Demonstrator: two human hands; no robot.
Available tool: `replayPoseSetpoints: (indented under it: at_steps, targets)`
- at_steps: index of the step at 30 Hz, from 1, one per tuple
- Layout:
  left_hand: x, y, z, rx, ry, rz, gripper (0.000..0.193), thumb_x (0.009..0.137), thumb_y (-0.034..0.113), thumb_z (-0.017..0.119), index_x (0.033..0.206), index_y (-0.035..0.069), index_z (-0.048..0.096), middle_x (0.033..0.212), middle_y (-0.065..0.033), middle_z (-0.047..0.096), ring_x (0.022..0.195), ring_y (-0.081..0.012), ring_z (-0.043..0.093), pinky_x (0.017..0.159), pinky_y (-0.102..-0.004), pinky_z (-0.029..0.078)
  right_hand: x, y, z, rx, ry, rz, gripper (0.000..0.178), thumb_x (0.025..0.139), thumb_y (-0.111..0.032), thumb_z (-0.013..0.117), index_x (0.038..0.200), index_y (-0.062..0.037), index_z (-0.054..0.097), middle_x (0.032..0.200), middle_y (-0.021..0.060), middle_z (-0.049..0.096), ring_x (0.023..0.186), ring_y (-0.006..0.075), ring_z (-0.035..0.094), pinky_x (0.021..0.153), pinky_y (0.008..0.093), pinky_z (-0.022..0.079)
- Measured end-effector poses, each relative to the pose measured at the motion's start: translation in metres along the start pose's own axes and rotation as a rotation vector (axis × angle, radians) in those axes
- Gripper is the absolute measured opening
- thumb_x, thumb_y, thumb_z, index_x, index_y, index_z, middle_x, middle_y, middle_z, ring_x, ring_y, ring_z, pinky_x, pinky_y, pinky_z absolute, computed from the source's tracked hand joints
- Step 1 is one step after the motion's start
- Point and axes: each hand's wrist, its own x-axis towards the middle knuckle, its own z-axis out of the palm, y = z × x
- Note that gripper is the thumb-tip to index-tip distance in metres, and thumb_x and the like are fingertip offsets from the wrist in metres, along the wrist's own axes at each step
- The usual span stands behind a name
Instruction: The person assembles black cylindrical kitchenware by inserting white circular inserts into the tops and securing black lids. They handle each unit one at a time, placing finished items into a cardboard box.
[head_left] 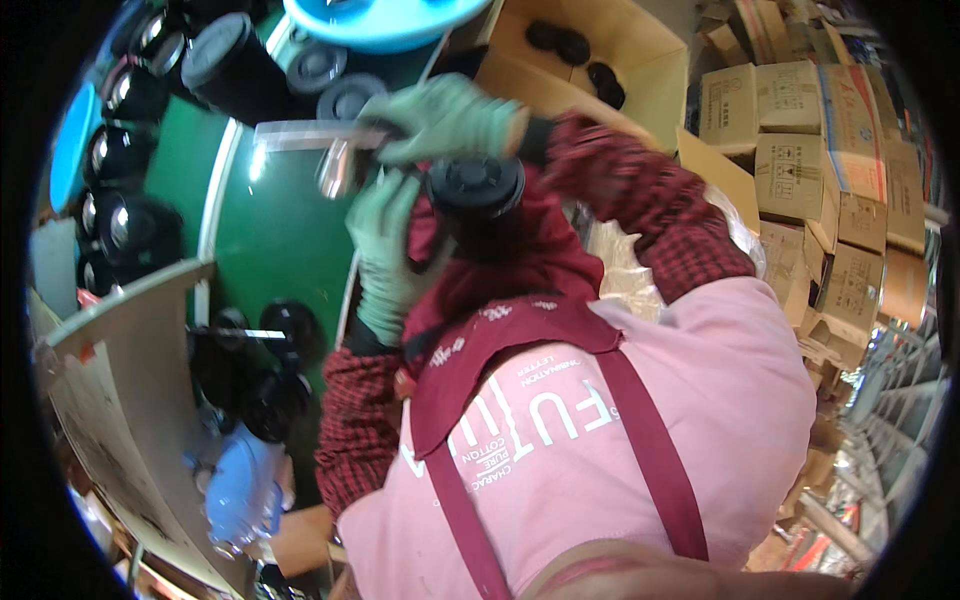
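Note:
My left hand [385, 260], in a pale green glove, curls against a black cylindrical container [475, 190] with a round ridged top, held close to my maroon apron [520, 250]. Part of the container hides behind the fingers. Just above, my gloved right hand [445, 118] closes around a dark piece [383, 140], blurred by motion. From it a shiny silver part [338, 168] and a clear, flat strip [300, 135] stick out to the left over the green table. I cannot make out whether these are one object.
The green table [265, 230] has a pale edge strip. Black round lids [350, 97], a tall black container [230, 60] and a blue basin [385, 22] lie at the far side. Glossy black pots [130, 225] line the left. Cardboard boxes [790, 180] stack at right; an open carton [640, 50] holds black discs.

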Motion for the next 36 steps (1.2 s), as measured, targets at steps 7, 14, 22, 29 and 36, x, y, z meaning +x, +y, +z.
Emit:
replayPoseSetpoints:
  at_steps: [7,14,22,29,36]
  targets:
    - [0.095,0.007,-0.01,0.08,-0.044,0.102,0.054,0.084,0.024,0.078,0.135,0.014,0.062,0.129,-0.011,0.061,0.121,-0.0336,0.056,0.101,-0.0465,0.043,-0.1,0.055,-0.05,-0.087,-0.146,0.006,0.034,0.09,-0.038,0.067,0.119,-0.0203,0.068,0.1,0.0098,0.071,0.096,0.0307,0.066,0.086,0.0418,0.052]
    - [0.102,0.025,0.033,0.33,-0.614,-0.229,0.041,0.098,0.037,0.059,0.127,0.008,0.064,0.115,-0.0174,0.068,0.105,-0.0362,0.067,0.089,-0.0449,0.052,-0.108,0.091,-0.023,-0.037,-0.092,-0.051,0.043,0.086,-0.032,0.068,0.127,-0.0217,0.063,0.104,0.0106,0.068,0.099,0.0329,0.065,0.09,0.0443,0.051]
    - [0.086,-0.015,0.04,0.048,-0.497,-0.082,0.03,0.095,0.033,0.063,0.113,0.01,0.067,0.098,-0.0148,0.068,0.088,-0.0387,0.067,0.075,-0.0474,0.053,-0.113,0.094,-0.008,0.565,0.13,-0.084,0.056,0.094,-0.042,0.066,0.139,-0.0094,0.056,0.107,0.0103,0.069,0.09,0.0262,0.066,0.083,0.0384,0.054]
    - [0.102,-0.031,0.042,0.072,-0.593,0.197,0.042,0.084,0.033,0.066,0.121,0.013,0.065,0.116,-0.0098,0.066,0.112,-0.0329,0.06,0.104,-0.0486,0.04,-0.126,0.074,-0.022,0.878,-0.001,-0.032,0.033,0.095,-0.036,0.062,0.101,-0.0052,0.072,0.086,0.0098,0.068,0.077,0.0221,0.064,0.071,0.0356,0.05]
    - [0.123,-0.053,0.113,-0.769,-0.453,-0.225,0.048,0.106,0.032,0.05,0.143,0.001,0.052,0.144,-0.018,0.054,0.134,-0.0313,0.05,0.111,-0.039,0.039,-0.079,-0.077,0.045,0.387,0.024,-0.506,0.02,0.089,-0.033,0.068,0.094,-0.015,0.073,0.075,0.0065,0.068,0.076,0.0274,0.066,0.076,0.042,0.048]
